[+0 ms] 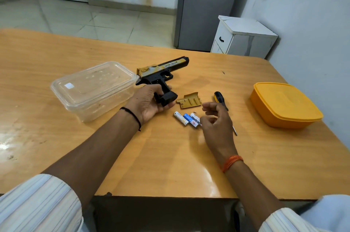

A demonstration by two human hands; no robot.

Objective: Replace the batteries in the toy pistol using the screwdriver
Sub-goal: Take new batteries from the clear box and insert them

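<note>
Pistol (162, 72) sat gripped by left hand (149, 103) beside the loose cover (189, 100); right hand (216, 120), fingers loosely curled and empty, hovered over the batteries (187, 119), likely picking one to load.

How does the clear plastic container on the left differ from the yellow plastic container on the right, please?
The clear plastic container is see-through, while the yellow plastic container is opaque. The clear one lies beside the left hand, which grips the toy pistol; the yellow one sits apart from the right hand, beyond the screwdriver. Both are lidded, rounded boxes resting on the wooden table.
</note>
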